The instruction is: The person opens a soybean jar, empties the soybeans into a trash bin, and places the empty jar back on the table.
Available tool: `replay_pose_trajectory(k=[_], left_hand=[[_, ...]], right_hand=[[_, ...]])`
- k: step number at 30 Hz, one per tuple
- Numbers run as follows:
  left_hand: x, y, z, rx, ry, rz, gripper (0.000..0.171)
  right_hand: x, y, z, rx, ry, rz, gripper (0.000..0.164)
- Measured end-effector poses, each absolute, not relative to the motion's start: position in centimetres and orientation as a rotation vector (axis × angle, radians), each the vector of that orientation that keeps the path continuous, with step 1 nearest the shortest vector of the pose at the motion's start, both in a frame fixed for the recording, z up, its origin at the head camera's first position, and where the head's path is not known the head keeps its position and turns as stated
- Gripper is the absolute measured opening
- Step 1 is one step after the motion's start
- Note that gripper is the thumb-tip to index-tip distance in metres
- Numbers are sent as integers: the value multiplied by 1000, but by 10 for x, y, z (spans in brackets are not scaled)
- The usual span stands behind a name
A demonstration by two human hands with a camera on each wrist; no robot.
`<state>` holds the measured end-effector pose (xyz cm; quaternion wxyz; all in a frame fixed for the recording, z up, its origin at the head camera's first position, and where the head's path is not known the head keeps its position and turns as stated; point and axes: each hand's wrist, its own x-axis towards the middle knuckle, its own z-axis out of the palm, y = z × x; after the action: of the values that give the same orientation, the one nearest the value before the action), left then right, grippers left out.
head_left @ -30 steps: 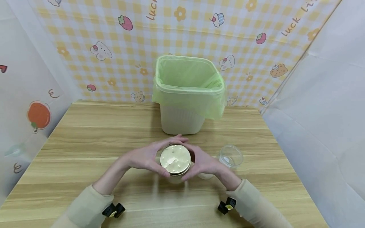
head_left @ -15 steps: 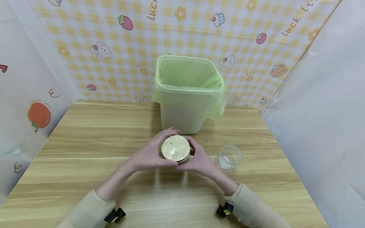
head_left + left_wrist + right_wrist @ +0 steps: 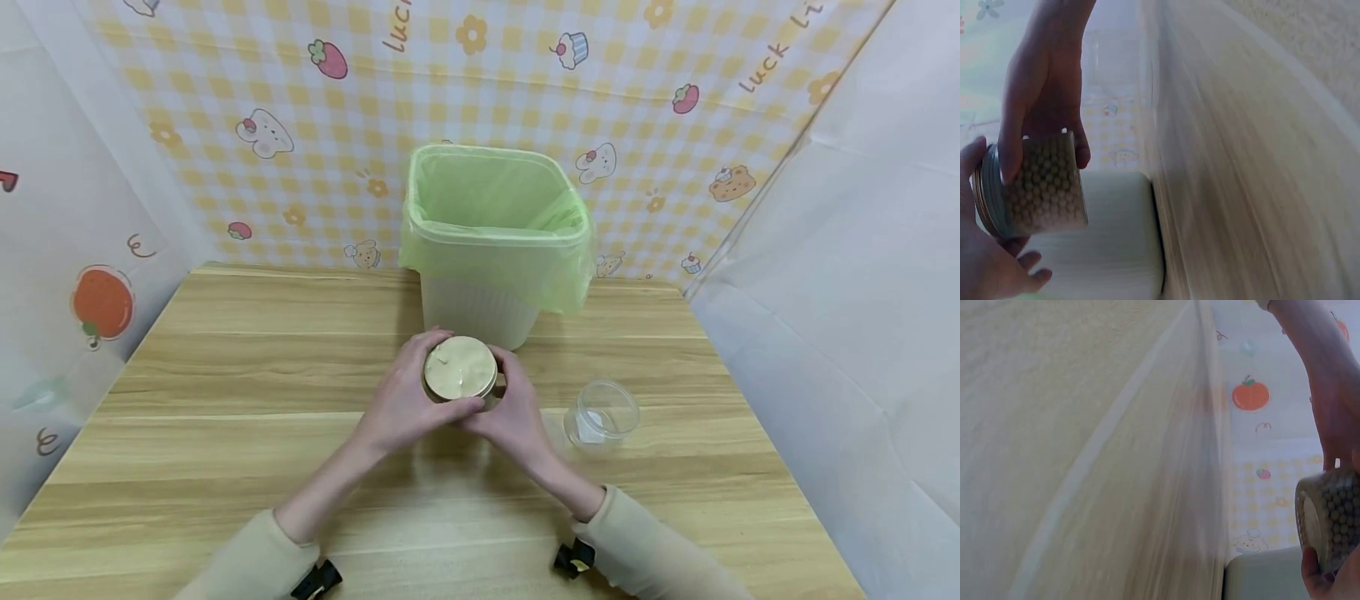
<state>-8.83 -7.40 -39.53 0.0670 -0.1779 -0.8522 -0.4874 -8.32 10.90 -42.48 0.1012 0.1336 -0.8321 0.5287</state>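
Note:
Between my two hands, a clear jar point(image 3: 1047, 187) full of small round beige balls is held up off the table; its gold lid point(image 3: 459, 367) faces up in the head view. My left hand point(image 3: 401, 400) curls round its left side, thumb across the near side. From the right, my right hand point(image 3: 517, 421) grips the same jar, and the two thumbs meet in front. The left wrist view shows the right hand point(image 3: 1047, 94) on the jar's side. In the right wrist view the jar point(image 3: 1338, 519) is partly cut off by the frame edge.
A white bin point(image 3: 480, 300) with a green liner bag point(image 3: 498, 237) stands just behind the jar, against the patterned backdrop point(image 3: 300, 125). A clear round tub point(image 3: 603, 412) with something white in it sits right of my right hand. White sheets point(image 3: 840, 292) border the wooden table point(image 3: 262, 467).
Both hands have carried the jar away from me, toward the bin, and appear to have raised it. The clear tub and the bin have stayed in place.

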Motion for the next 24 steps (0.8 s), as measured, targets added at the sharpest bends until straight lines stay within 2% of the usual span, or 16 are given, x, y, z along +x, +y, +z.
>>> replay_pose_trajectory(k=[4,9,13,18,24], left_hand=[[-85,-70,-394,-443,-2585,-1475,97],[-86,-76,-390,-527,-2615,-1540,98],[-91,-87,-386,-694,-2624,-1672,91],[-97,-100,-381,-938,-2624,-1785,83],[-103,-111,-375,-1294,-2648,-1853,87]], right_hand=[[-84,106,-425,354,-2463,1563,88],[-89,114,-422,408,-2459,1791,87],[-94,124,-419,512,-2469,1958,83],[-97,133,-413,737,-2506,2079,88],[-102,146,-407,1073,-2592,2157,98]])
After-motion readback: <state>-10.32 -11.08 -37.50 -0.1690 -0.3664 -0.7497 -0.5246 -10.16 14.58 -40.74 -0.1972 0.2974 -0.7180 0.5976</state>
